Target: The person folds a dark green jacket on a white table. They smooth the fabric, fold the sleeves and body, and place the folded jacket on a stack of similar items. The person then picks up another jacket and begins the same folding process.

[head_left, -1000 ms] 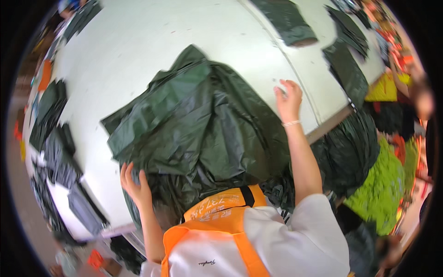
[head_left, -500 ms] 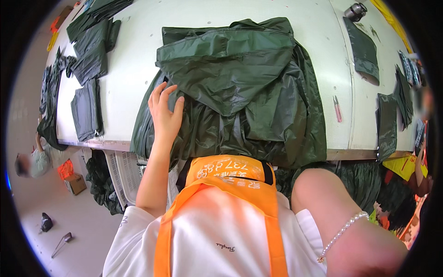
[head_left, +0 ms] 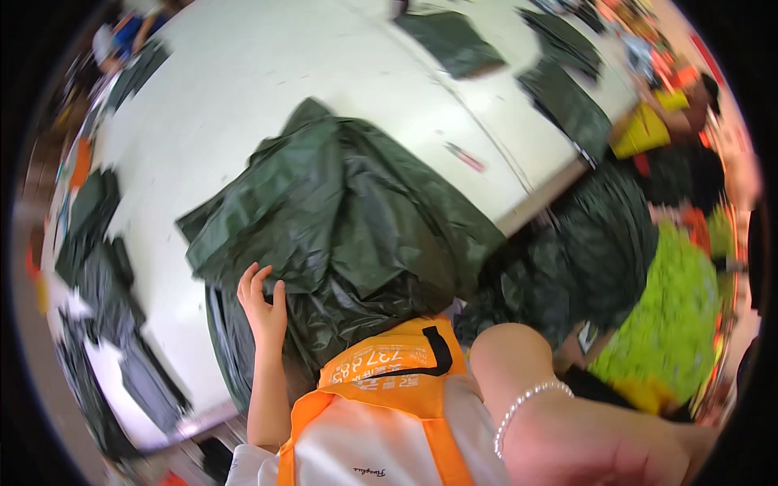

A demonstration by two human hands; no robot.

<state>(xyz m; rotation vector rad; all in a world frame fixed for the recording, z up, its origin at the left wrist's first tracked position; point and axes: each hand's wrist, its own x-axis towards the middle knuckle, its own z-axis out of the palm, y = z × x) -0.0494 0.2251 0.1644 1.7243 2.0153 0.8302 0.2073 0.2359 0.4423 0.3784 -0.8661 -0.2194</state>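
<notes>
A large dark green plastic garment (head_left: pixel 340 219) lies crumpled on the white table (head_left: pixel 243 89) and hangs over its near edge in front of me. My left hand (head_left: pixel 261 304) rests against the garment's lower left side with its fingers spread, gripping nothing. My right arm (head_left: pixel 567 429), with a bead bracelet (head_left: pixel 523 405) at the wrist, is raised close to the camera at the lower right. The hand itself is blurred and its fingers do not show. I wear an orange vest (head_left: pixel 389 373).
Folded dark green pieces lie along the table's left side (head_left: pixel 93 243) and far side (head_left: pixel 454 44). A small red pen (head_left: pixel 466 158) lies on the table. A heap of dark green material (head_left: pixel 600 243) sits off the right edge, next to a person in yellow-green (head_left: pixel 673 316).
My right hand has left the garment's far right corner and the arm is now raised near the camera. My left hand stays on the garment's left side. The view has swung.
</notes>
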